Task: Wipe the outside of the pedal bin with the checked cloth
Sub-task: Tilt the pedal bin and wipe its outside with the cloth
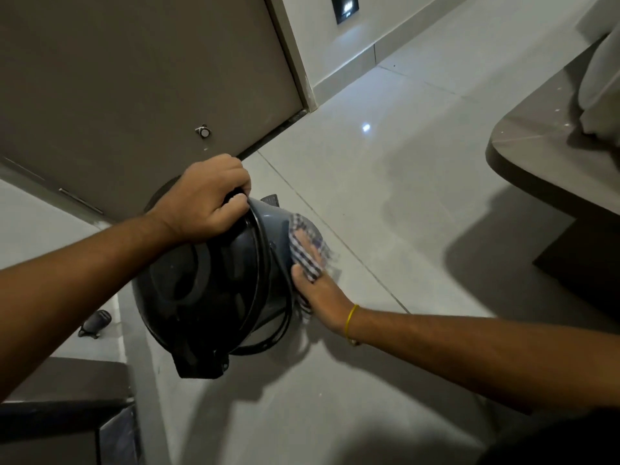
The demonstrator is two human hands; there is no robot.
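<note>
Pedal bin [214, 290] is standing on the floor [385, 182] between the hands, its long axis apparently tilting leftward and its contents hidden. Left hand [204, 203] is gripping the far rim. Right hand [318, 293], fingers flat, is pressing the checked cloth [307, 243] against the nearer, right-hand outer wall.
</note>
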